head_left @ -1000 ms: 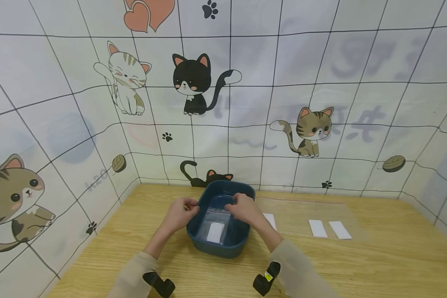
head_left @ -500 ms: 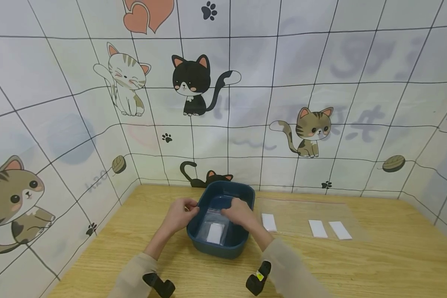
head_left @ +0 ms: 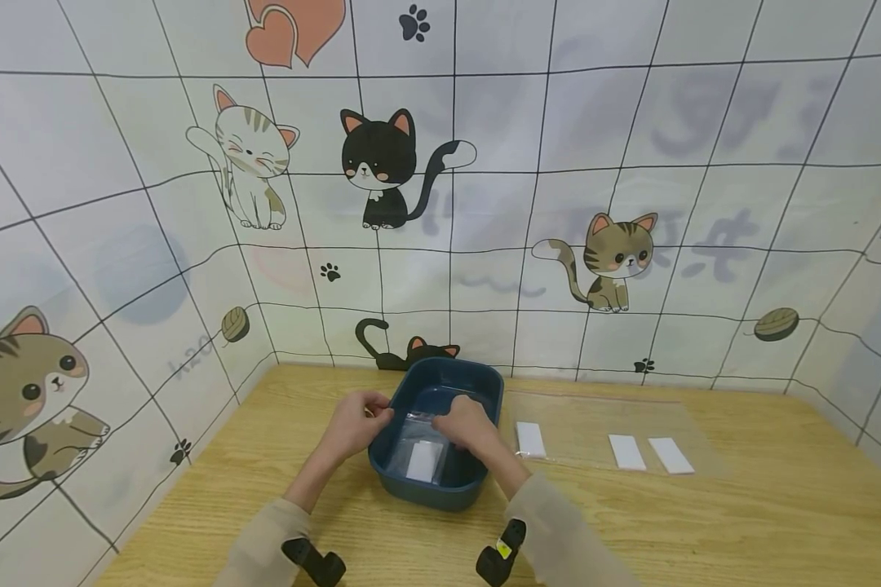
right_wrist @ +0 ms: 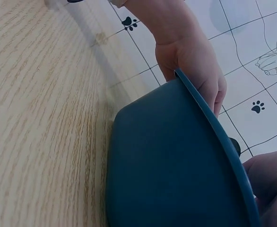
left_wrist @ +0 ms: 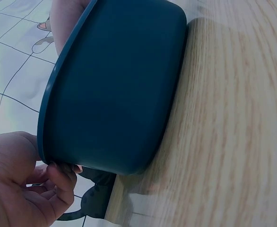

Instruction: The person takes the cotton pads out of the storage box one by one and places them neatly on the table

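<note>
A dark blue plastic bin (head_left: pixel 429 494) sits on the wooden table. My left hand (head_left: pixel 354 422) pinches its left rim; the left wrist view shows curled fingertips (left_wrist: pixel 63 182) at the rim's corner. Inside the bin lies a clear zip bag (head_left: pixel 398 463) with a white rectangular piece (head_left: pixel 424 461) showing through. My right hand (head_left: pixel 467 424) reaches over the right rim, its thumb and curled fingers at the upper right corner of the zip bag. From the right wrist, the bin's wall (right_wrist: pixel 162 156) hides the bag and the fingertips.
To the bin's right, several flat clear bags (head_left: pixel 580 412) lie along the table's back, with white pieces (head_left: pixel 627 452) in them. The wooden table (head_left: pixel 778 522) meets a cat-print wall covering (head_left: pixel 484 204) behind and at the left.
My right hand has moved a little left and down inside the bin, and the zip bag's right edge has shifted slightly left. My left hand stays at the rim.
</note>
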{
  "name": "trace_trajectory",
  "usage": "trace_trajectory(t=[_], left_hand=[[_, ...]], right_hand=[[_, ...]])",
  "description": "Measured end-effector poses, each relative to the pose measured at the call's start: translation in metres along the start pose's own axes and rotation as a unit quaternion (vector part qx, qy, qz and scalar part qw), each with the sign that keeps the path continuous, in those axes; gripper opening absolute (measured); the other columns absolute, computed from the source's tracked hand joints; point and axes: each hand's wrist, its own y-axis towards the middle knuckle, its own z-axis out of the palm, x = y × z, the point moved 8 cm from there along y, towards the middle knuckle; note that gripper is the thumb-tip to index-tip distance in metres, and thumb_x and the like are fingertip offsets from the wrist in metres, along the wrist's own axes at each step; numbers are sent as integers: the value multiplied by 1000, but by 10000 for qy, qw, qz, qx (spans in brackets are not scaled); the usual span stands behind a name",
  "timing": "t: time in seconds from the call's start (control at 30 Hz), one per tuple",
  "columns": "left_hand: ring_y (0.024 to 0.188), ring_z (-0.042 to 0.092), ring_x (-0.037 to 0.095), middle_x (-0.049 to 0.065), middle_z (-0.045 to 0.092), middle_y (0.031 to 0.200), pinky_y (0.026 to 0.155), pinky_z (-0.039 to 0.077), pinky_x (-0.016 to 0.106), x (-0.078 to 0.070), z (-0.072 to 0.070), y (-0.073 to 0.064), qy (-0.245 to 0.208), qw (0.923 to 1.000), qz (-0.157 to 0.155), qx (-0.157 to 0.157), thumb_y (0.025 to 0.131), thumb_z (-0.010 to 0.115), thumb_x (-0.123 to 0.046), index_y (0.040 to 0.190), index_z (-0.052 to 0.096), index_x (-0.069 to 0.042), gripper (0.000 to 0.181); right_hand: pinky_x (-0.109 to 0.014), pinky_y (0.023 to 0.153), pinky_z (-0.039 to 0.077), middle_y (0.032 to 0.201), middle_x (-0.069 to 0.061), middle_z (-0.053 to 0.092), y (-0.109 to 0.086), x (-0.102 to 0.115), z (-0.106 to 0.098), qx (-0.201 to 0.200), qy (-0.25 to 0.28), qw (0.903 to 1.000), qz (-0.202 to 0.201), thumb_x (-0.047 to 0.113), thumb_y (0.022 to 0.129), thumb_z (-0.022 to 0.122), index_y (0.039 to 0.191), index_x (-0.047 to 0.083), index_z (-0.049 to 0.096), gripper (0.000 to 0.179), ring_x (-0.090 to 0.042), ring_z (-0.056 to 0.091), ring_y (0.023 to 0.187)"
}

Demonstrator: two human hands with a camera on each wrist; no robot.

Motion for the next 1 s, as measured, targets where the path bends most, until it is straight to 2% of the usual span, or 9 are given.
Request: trace_trajectory(t=[0.13,0.37,0.5,0.63,0.83,1.0], left_hand=[[69,56,14,0,62,74,64,48,30,-1,0,-1,-21,10000,2,17,88,69,-3,91,74,2,8],[70,56,14,1,63,76,65,49,31,0,0,-1,19,10000,-46,79,89,69,-4,94,74,2,10],[70,56,14,1,63,76,64,49,30,0,0,-1,-17,10000,-70,64,89,68,-4,94,74,3,10],[69,56,15,1,63,76,64,49,31,1,0,-1,-21,9999,-86,67,88,68,-3,94,74,3,10],[69,56,14,0,62,75,64,49,31,1,0,0,-15,9999,-99,75,88,68,-4,93,74,2,10],[70,57,14,0,63,75,66,49,31,1,1,0,44,10000,-49,67,88,68,-4,93,74,2,10]], right_hand=[[-27,53,42,63,-5,50,0,-2,0,-136,168,9998,14,13,88,64,82,0,58,16,-15,49,51],[-26,54,43,60,-5,56,0,-4,-2,-387,343,9987,-16,11,88,64,87,-5,62,16,-14,54,53],[-24,50,41,54,-2,55,0,-2,0,-390,399,9984,-134,9,88,62,74,-1,61,17,-13,54,49],[-22,48,38,49,2,52,-1,-2,3,-315,374,9986,-218,5,87,59,57,7,56,30,-11,53,48],[-22,46,33,44,5,47,-2,-2,7,-159,308,9993,-170,0,82,58,50,13,46,37,-11,48,45],[-22,45,32,46,6,39,-3,-1,8,-115,245,9993,-257,0,80,60,51,16,39,39,-8,41,44]])
